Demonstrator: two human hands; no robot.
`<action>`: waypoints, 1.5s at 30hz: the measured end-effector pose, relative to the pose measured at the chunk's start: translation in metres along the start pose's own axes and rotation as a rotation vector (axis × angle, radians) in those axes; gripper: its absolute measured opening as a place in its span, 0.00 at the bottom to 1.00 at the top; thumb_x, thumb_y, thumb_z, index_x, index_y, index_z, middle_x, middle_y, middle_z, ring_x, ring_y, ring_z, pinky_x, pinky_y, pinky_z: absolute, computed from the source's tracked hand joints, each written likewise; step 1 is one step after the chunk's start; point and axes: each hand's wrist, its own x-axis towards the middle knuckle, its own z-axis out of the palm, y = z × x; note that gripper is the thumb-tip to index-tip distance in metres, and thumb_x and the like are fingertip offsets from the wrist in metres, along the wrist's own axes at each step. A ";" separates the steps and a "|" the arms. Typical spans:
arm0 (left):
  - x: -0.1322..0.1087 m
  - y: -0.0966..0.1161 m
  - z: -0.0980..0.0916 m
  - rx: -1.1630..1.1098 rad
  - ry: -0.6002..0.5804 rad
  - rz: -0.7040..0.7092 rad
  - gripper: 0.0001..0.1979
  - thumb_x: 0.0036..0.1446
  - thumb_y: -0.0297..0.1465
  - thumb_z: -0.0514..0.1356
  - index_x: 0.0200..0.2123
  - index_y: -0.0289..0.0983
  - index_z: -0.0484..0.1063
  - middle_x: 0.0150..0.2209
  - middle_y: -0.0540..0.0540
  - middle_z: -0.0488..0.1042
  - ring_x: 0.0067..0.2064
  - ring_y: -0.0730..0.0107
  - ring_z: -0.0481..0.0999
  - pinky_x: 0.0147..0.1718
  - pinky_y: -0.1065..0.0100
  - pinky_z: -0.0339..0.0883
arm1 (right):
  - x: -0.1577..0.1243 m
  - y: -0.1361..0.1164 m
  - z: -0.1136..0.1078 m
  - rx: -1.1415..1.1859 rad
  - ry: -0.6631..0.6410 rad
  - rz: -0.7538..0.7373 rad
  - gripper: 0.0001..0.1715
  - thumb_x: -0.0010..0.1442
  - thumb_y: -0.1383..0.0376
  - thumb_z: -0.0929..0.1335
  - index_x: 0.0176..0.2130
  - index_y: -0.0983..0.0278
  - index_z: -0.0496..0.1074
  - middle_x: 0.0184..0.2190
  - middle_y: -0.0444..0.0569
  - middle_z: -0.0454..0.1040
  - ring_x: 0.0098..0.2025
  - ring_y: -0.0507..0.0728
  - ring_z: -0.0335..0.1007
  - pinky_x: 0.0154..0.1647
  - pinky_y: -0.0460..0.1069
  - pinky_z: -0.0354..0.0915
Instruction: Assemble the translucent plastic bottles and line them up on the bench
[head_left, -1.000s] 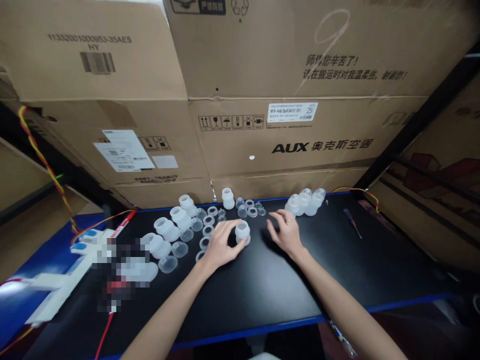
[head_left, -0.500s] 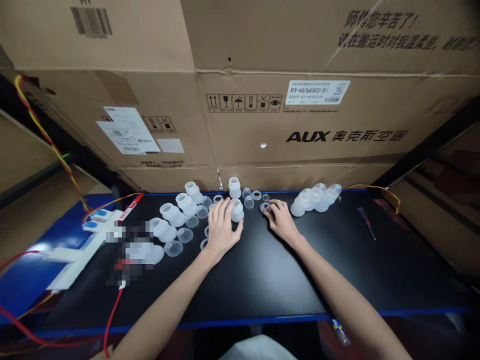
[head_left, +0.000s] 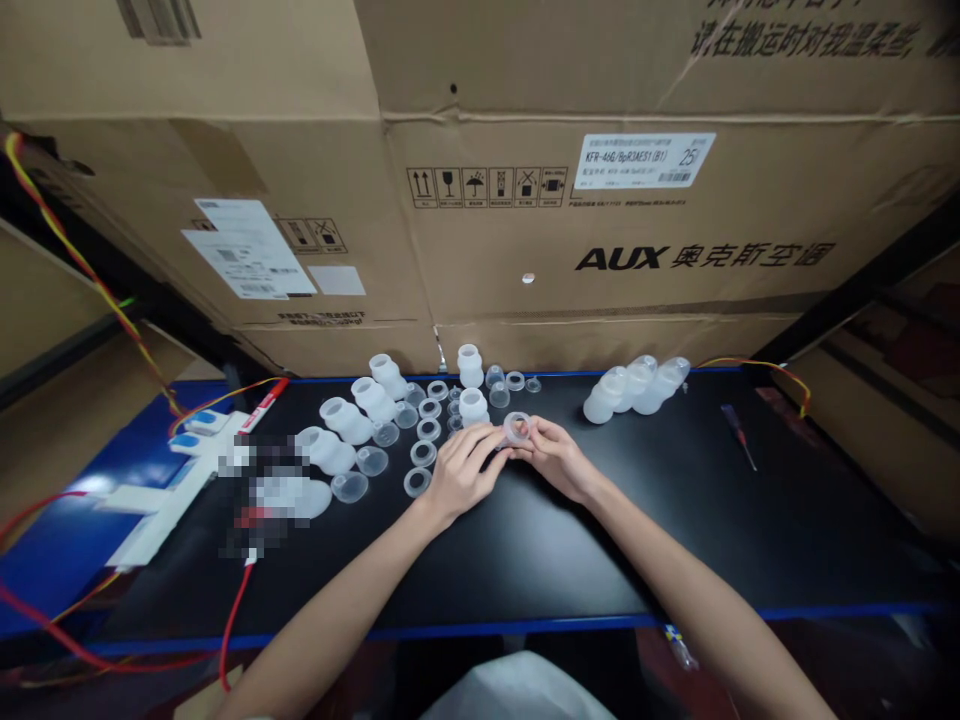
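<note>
My right hand [head_left: 559,455] pinches a translucent plastic ring [head_left: 517,427], raised a little over the black table with its opening facing me. The fingertips of my left hand [head_left: 469,465] meet the ring's left side, and its fingers are closed there too. Just behind my left hand stands an open white bottle [head_left: 473,404], its lower part hidden by the fingers. Farther back is another open bottle [head_left: 470,366]. Near it lie small clear domed caps [head_left: 499,394] and a loose ring [head_left: 514,381].
Several open bottles [head_left: 345,420] stand at left, beside clear domes [head_left: 372,460] and a column of rings [head_left: 423,453]. At right, capped bottles [head_left: 639,385] cluster near a screwdriver [head_left: 739,437]. A power strip [head_left: 176,490] with wires lies far left. A large carton [head_left: 480,250] closes off the back.
My right hand has brought the ring from the table leftward. My left hand has moved off the white bottle, slightly right and nearer me, to meet the ring. The view has tilted slightly.
</note>
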 end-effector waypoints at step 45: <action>-0.012 0.028 0.000 -1.182 -0.241 -0.568 0.57 0.61 0.41 0.70 0.80 0.47 0.35 0.73 0.35 0.66 0.69 0.46 0.66 0.70 0.40 0.53 | -0.009 -0.012 0.003 -0.562 0.031 -0.399 0.26 0.59 0.56 0.82 0.56 0.55 0.83 0.43 0.48 0.74 0.45 0.58 0.75 0.50 0.55 0.75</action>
